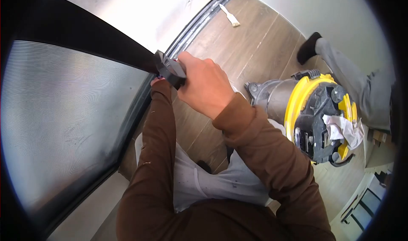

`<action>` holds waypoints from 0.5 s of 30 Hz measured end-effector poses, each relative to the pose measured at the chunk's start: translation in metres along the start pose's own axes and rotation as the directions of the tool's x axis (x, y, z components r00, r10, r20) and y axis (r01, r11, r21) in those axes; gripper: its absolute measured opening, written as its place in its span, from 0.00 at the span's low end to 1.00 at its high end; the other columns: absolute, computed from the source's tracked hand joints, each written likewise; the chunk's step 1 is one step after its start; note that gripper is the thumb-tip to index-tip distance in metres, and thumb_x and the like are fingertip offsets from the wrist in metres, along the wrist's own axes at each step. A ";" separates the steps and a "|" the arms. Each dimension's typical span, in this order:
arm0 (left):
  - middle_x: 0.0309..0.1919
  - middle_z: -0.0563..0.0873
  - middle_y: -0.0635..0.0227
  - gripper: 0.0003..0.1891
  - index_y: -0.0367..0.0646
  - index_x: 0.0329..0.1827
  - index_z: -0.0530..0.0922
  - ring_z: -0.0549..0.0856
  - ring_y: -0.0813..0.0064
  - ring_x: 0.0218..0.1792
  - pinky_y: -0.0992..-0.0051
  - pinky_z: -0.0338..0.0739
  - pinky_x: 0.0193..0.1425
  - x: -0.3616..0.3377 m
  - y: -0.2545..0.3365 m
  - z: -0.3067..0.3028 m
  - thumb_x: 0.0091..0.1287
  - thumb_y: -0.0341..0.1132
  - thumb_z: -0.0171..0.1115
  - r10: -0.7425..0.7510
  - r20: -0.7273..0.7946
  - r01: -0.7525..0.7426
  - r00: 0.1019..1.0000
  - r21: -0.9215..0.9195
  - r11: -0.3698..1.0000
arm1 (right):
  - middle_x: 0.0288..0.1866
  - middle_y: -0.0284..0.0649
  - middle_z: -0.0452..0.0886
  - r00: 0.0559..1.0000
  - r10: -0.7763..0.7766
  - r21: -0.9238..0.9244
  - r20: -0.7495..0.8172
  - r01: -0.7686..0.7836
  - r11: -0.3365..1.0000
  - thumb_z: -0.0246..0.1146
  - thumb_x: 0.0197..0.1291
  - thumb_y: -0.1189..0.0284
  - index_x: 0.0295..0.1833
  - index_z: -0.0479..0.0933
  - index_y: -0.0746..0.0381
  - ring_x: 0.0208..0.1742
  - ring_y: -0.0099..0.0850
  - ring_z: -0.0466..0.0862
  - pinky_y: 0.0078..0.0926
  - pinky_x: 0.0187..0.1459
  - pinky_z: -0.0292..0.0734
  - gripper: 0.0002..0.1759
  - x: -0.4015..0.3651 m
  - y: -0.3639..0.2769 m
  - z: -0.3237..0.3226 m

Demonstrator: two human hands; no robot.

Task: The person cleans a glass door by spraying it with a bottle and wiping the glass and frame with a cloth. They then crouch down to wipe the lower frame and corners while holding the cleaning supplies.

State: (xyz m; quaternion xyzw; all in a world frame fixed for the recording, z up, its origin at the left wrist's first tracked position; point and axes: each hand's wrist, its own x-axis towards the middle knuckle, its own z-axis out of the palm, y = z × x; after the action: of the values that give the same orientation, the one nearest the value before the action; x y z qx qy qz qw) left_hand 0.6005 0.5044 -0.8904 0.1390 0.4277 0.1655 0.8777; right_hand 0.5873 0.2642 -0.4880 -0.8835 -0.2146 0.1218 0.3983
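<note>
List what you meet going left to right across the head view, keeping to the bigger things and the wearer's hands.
Finely lined translucent panel → left hand, partly hidden → right hand → yellow-and-black vacuum cleaner.

Left of the vacuum cleaner [318, 118], brown wood-look floor [250, 37] with pale joint lines runs to a curved-looking metal track [197, 26]. Past that track, farther left of the vacuum, stand two large panes, one bright and whitish [140, 11], the other finely striped [72, 113], both letting in pale light. A plain light wall [323, 7] rises above the vacuum in view; a cardboard box [379, 135] sits to its right.
</note>
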 end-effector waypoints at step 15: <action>0.57 0.83 0.46 0.31 0.27 0.62 0.69 0.85 0.50 0.56 0.53 0.83 0.60 -0.220 0.052 0.132 0.75 0.50 0.37 0.578 -0.343 -0.622 0.741 -0.024 0.783 | 0.33 0.55 0.84 0.987 -0.083 0.034 -0.137 0.089 0.995 0.72 0.57 0.69 0.41 0.75 0.65 0.38 0.58 0.83 0.45 0.38 0.79 0.15 0.013 0.005 -0.002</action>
State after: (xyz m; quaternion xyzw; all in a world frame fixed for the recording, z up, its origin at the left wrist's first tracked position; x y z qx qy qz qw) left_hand 0.5696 0.4485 -0.6367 0.1803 0.4826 0.4886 0.7042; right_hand 0.6013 0.2663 -0.4907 -0.8714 -0.2224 0.0484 0.4345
